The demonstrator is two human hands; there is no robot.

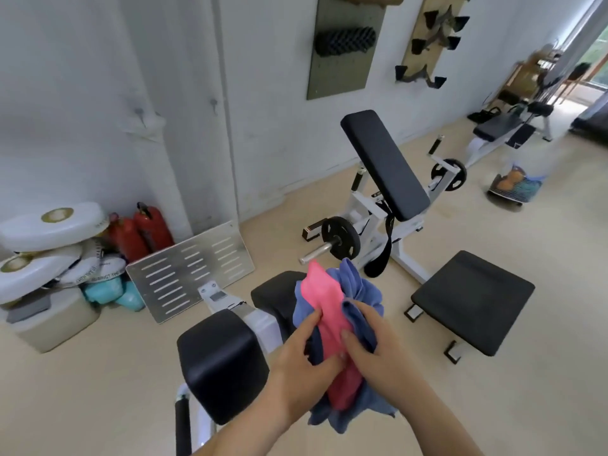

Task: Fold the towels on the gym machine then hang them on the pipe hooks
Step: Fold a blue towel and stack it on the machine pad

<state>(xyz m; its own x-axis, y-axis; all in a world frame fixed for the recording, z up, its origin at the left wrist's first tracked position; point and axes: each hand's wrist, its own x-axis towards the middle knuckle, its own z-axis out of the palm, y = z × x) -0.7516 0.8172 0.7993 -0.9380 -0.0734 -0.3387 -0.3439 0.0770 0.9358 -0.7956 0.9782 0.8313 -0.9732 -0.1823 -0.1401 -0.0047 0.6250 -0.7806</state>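
Note:
A pink towel [324, 302] lies bunched with a blue towel [360, 286] in front of me, above the gym machine's black pads [222, 360]. My left hand [304, 360] grips the bundle from the left, fingers curled on the pink and dark blue cloth. My right hand [373, 340] grips it from the right, thumb on the pink towel and fingers round the blue one. Two small hooks [140, 112] [214, 103] stick out of the white wall pipes at the upper left.
A perforated metal plate [190, 269] leans by the wall. Red extinguishers [141, 230] and white discs [52, 225] crowd the left corner. A weight bench [385, 166] with plates stands ahead and a black padded seat [473, 299] sits to the right. Beige floor lies around.

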